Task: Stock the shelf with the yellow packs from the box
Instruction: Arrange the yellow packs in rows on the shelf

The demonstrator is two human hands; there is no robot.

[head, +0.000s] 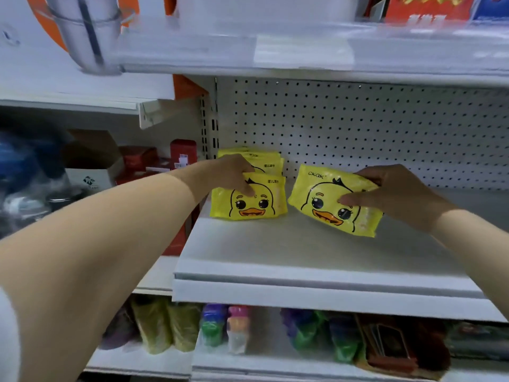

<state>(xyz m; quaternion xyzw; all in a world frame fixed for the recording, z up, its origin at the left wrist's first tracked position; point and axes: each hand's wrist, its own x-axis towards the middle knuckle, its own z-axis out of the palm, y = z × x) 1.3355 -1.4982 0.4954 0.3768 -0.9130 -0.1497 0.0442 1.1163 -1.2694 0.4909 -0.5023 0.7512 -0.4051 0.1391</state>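
Observation:
A row of yellow duck-face packs stands upright at the left end of the white shelf [303,252]. My left hand [234,172] grips the top of the front pack [264,205] of that row, thumb on its face. My right hand [391,191] holds another yellow duck pack [322,199] by its right side, tilted, its lower edge near or on the shelf, just right of the row. Several more yellow packs [256,157] stand behind the front one. The box is not in view.
A white pegboard [371,128] backs the shelf. Another shelf [303,56] hangs overhead. Red boxes [183,154] and a cardboard box [93,161] sit in the bay to the left. Coloured bottles and bags [237,329] fill the shelf below.

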